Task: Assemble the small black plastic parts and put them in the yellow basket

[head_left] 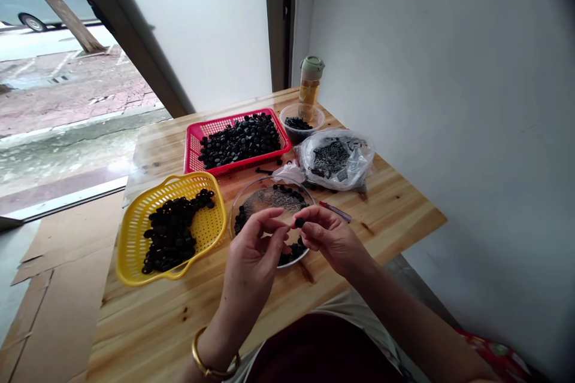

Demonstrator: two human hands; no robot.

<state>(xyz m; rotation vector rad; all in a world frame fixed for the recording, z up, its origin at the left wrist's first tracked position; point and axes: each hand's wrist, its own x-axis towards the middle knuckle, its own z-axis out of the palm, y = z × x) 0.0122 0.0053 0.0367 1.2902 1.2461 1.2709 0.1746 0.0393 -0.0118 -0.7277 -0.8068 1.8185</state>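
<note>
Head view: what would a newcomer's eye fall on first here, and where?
Probably the bright yellow plastic basket of black pieces, at the left of the wooden table. Beyond it, a red rectangular plastic basket is heaped with black discs. Near the centre, the right hand pinches a small round black piece.

Cannot tell contents of left fingers [268, 215]: too small. Note black piece [299, 223] partly covered by right fingers [317, 232]; clear bowl [293, 261] partly hidden behind both sets of fingers. Record van [24, 3] cut by left edge. Cannot resolve single pieces inside plastic bag [362, 158]: blurred.
</note>
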